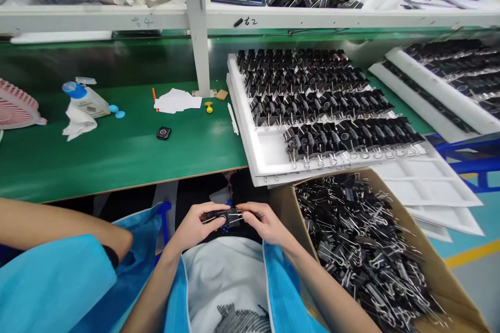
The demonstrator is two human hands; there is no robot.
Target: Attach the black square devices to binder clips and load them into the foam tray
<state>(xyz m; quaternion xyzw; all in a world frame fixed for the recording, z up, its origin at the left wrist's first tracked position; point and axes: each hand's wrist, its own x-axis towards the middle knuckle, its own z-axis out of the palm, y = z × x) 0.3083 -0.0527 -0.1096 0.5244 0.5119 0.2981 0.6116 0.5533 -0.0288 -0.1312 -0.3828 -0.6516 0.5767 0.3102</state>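
Just in front of my body, below the bench edge, both hands hold a small black clipped piece (230, 217) with silvery wire handles. My left hand (198, 226) pinches its left part, the thumb lying across the front. The fingers and thumb of my right hand (264, 222) close on the wire handles at its right end. At the right, a cardboard box (455, 276) holds a heap of black binder clips (367, 250). Behind it, a white foam tray (269, 153) carries rows of black clipped pieces (324, 106).
Another person's bent arm (58, 223) reaches in at the left. The green bench (117, 158) bears a watch-like item (163, 132), papers (177, 100), a bottle (88, 99) and a pink fan (17, 104). A white post (198, 31) supports the shelf.
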